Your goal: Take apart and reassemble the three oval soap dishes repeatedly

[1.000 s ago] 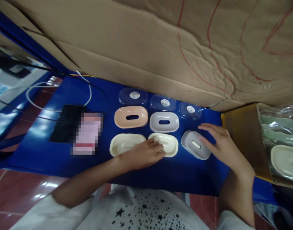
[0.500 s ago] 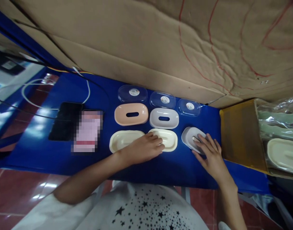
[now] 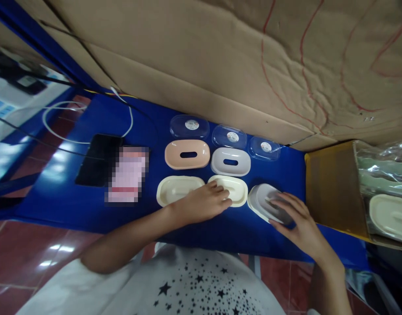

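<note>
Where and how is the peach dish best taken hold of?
Probably by the rim of its rounded left end, coming from the left. The grey dish to its right, left cream dish in front and clear lid behind crowd the peach dish; its left side leaves more room.

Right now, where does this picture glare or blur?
In the head view, white glare sits on the red floor tiles and crumpled clear plastic; also there, the right hand looks smeared, the left hand crisper, and blocky pixels cover the phone screen.
</note>
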A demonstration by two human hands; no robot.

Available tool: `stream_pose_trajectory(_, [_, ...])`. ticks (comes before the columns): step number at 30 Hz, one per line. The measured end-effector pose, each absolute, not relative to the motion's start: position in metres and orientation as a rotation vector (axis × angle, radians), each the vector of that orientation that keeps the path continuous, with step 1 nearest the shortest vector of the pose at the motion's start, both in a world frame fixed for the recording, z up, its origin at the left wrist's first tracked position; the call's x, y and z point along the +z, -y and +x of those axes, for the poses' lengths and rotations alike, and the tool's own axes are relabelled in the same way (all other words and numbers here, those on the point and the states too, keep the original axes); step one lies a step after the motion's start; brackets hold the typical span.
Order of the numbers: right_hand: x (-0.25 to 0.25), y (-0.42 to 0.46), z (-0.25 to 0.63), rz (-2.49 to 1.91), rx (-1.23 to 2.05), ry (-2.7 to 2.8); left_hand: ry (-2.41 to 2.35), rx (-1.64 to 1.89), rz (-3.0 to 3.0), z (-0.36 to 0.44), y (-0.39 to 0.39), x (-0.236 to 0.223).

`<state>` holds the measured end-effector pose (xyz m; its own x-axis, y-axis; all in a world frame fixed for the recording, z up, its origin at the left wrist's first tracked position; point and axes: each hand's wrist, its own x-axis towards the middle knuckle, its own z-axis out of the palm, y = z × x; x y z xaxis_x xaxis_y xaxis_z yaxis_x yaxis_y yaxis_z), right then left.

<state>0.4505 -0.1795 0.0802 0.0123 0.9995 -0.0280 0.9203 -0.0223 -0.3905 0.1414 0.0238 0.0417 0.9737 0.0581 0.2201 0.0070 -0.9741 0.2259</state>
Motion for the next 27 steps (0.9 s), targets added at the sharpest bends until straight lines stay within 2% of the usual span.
stream_pose_trajectory(6, [0.095,0.130,0.479,-2.020,0.271,1.942,-0.059,0.342,2.932,0.144,-0.021,0.040])
stream_pose_trajectory(14, [0.074,0.080,0.496,-1.916,0.558,2.040,-0.077,0.319,2.910,0.146,-0.022,0.037])
stream_pose_trajectory(18, [0.069,0.085,0.489,-1.928,0.547,2.030,-0.070,0.314,2.910,0.145,-0.021,0.038])
stream_pose_trajectory(23, [0.073,0.119,0.460,-2.029,0.293,1.948,-0.067,0.349,2.900,0.144,-0.021,0.040])
stream_pose_trajectory(27, [0.068,0.153,0.432,-1.960,0.270,2.102,-0.084,0.325,2.908,0.146,-0.020,0.039])
